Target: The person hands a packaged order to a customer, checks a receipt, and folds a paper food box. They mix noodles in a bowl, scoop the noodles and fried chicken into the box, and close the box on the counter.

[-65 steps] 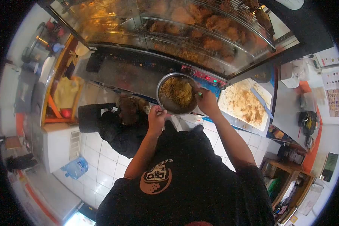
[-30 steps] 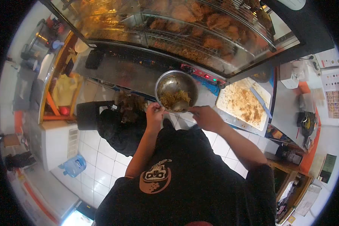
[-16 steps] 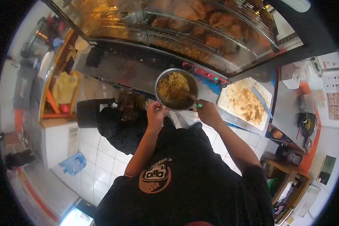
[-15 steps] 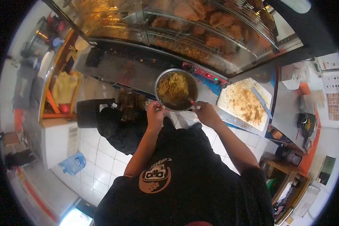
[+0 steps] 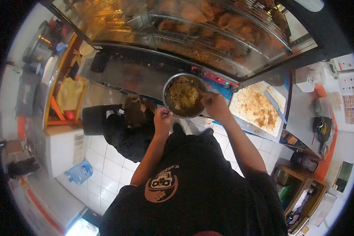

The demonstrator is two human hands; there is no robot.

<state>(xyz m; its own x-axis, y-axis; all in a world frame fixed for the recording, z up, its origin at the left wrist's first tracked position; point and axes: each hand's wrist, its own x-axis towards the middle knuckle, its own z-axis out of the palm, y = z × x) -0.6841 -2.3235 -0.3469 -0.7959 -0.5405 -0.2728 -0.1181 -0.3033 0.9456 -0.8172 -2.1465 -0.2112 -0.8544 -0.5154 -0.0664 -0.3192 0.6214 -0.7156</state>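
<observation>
A round metal bowl [image 5: 171, 107] with yellow-brown, shredded or noodle-like food [image 5: 184, 94] in it is near the counter's front edge. My left hand [image 5: 163, 119] pinches the bowl's rim at its lower left. At the bowl's right side, my right hand [image 5: 215, 105] is closed over the rim; its fingers are blurred. A utensil seems to be in it, largely hidden by the hand. To the right lies a white cutting board [image 5: 240, 103] covered with brown crumbs, with a blue knife [image 5: 275, 105] across its right part.
A glass display case [image 5: 208, 35] full of fried food stands behind the counter [image 5: 133, 74]. A person in black [image 5: 126, 135] is low at the left, one hand showing. A blue water bottle [image 5: 81, 172] lies on the tiled floor. Shelves stand at the lower right.
My right hand has moved up along the bowl's right side. The food has shifted within the bowl. The other person's hand has come into view at the left.
</observation>
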